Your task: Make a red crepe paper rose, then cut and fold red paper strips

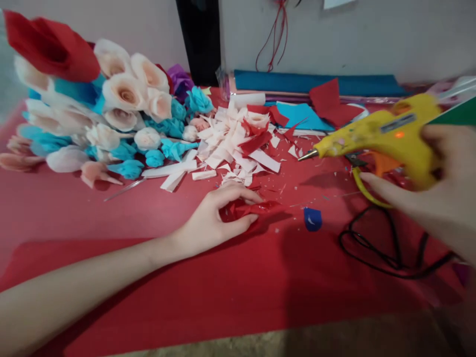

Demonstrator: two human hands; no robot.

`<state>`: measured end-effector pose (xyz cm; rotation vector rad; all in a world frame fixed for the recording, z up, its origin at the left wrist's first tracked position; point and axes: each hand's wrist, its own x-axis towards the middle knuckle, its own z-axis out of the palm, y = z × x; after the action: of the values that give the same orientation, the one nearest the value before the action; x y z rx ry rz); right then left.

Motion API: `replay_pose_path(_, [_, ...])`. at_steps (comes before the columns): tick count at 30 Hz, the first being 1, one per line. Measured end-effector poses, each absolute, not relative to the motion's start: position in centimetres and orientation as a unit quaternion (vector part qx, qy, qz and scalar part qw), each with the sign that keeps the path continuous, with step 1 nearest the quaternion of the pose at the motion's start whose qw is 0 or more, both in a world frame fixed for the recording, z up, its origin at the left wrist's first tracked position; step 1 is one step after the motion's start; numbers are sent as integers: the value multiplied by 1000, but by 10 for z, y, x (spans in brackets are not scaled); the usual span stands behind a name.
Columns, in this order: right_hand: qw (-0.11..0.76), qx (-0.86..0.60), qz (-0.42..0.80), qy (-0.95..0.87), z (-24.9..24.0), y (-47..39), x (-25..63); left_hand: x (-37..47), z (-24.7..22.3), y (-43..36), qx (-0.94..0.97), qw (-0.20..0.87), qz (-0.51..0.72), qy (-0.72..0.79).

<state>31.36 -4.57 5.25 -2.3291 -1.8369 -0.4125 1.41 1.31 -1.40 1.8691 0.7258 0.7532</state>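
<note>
1. Labels: dark grey label on the yellow glue gun (379,129), pale marks on it, too blurred to read. Orange light glowing beside it. Small blue scrap (312,219), right of and nearer than the scrap pile (226,139), has a pale mark, unreadable.
2. Materials: scrap pile = cream and red paper strips, flat and curled, loosely heaped. Left of it, paper flowers (124,91): cream cups with rolled centres, crinkled turquoise, peach, purple, one big red at far upper left. Behind and to the right of it, flat blue paper (316,83) and angular red pieces. Tabletop (85,218) red and smooth, tiny bits scattered on it.
3. Red paper (234,210): crumpled, folded, shiny spots, thin strand running off to the right. Lies just in front of the scrap pile.
4. Left hand (208,215): in front of the scrap pile, fingers curled around the red paper, thumb on the near side.
5. Right hand (442,193): right of the scrap pile, fingers around the glue gun handle, partly blurred. Gun raised, metal nozzle pointing left towards the pile.
6. Right of the scrap pile, below the gun: yellow loop (362,188) by the right hand, black cord (409,274) coiled nearer the front.
</note>
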Motion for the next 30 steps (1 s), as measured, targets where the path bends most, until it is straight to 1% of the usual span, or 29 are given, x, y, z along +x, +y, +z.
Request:
replay_pose_path(2, [54,-797,-77,-596,49,-28,311,14,-14,13,772,471,306,298])
replay_pose_path(3, [53,-789,-70,-609,44,-22,313,14,-14,13,776,465,303,298])
replay_pose_path(6, [64,-744,-50,-663,20,-14,326,15,-11,13,790,448,301,292])
replay_pose_path(9, [74,-727,-54,-680,-4,-10,339,16,-8,13,801,439,293,281])
replay_pose_path(11, [75,-720,-64,-687,-9,-8,345,17,-8,13,817,423,285,270])
replay_pose_path(13, [69,-710,-59,-699,-2,-8,347,18,-10,12,834,403,282,251])
replay_pose_path(16, [73,-695,-47,-714,29,-20,334,19,-11,9,852,387,283,212])
replay_pose_path(17, [90,-694,-57,-712,41,-27,323,19,-10,8,856,382,285,201])
replay_pose_path(18, [127,-682,-64,-717,51,-35,310,19,-9,8,860,375,288,194])
replay_pose_path(20, [181,-621,-59,-760,66,-51,279,19,-4,7,864,363,293,189])
replay_pose_path(23, [169,-521,5,-837,71,-66,237,19,4,6,864,355,303,187])
replay_pose_path(27, [161,-496,-20,-853,64,-63,213,18,15,5,864,353,302,195])
replay_pose_path(30, [160,-478,-13,-864,63,-57,212,17,22,3,861,363,299,191])
